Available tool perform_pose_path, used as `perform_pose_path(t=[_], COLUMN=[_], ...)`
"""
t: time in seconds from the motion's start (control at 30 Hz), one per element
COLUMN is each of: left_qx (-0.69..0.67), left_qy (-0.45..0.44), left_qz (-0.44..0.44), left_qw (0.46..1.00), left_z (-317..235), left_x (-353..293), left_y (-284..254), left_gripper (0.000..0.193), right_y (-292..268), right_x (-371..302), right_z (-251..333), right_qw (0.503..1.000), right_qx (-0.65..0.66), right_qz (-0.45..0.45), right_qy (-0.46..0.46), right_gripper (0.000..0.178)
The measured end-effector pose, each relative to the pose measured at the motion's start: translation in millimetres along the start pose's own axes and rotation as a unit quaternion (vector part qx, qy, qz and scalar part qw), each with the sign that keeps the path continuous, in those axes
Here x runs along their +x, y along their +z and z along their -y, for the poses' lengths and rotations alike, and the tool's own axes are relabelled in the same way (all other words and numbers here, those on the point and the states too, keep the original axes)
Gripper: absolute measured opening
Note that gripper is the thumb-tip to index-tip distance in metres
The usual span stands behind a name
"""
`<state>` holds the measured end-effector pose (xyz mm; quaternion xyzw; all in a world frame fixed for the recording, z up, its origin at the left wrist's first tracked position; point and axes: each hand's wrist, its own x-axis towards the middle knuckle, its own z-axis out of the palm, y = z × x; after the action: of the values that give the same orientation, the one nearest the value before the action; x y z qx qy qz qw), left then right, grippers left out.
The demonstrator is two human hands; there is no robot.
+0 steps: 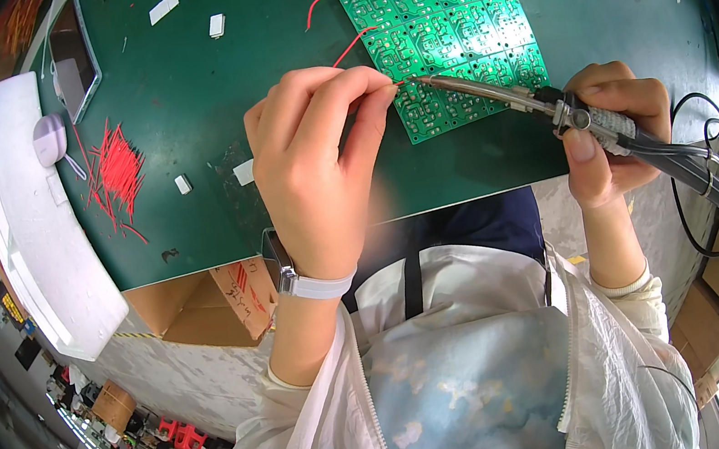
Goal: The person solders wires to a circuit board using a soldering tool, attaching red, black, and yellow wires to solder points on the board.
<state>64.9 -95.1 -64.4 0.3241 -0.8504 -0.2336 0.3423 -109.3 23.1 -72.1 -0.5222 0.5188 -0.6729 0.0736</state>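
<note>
red wire and iron tip meet over a green board

the left hand [309, 158], center of the frame, has thumb and forefinger pressed together on a red wire [400, 83], of which only a short end shows. that fine pinch probably keeps the wire steady and the skin clear of the heat. the right hand [590, 166], at center right, is wrapped around the soldering iron [572, 114], gripping well behind the metal tip, likely for the same reason. the tip slants in to the left edge of the circuit board panel [466, 35] at upper center; whether it touches the wire is too small to tell.

three more red wires [317, 1] trail off that edge, seemingly leaving the panel's face unobstructed. a loose pile of red wires [120, 171] lies on the bench [194, 225] at left, perhaps there to suit the left hand.
</note>
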Motion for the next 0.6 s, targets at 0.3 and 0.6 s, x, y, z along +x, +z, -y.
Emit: perform_pose_path(t=[0.3,0.6], left_qx=[0.029,0.033], left_qy=[0.017,0.025], left_qz=[-0.005,-0.005], left_qw=[0.999,0.999], left_z=[-2.1,-2.0], left_x=[1.5,2.3], left_y=[-0.1,-0.4], left_gripper=[0.016,0.016], right_y=[0.5,0.2], right_x=[0.8,1.4], right_z=[-0.4,-3.3], right_qw=[1.0,1.0], right_qx=[0.001,0.001], right_qz=[0.0,0.009], right_qy=[0.001,-0.016], right_gripper=[0.032,0.032])
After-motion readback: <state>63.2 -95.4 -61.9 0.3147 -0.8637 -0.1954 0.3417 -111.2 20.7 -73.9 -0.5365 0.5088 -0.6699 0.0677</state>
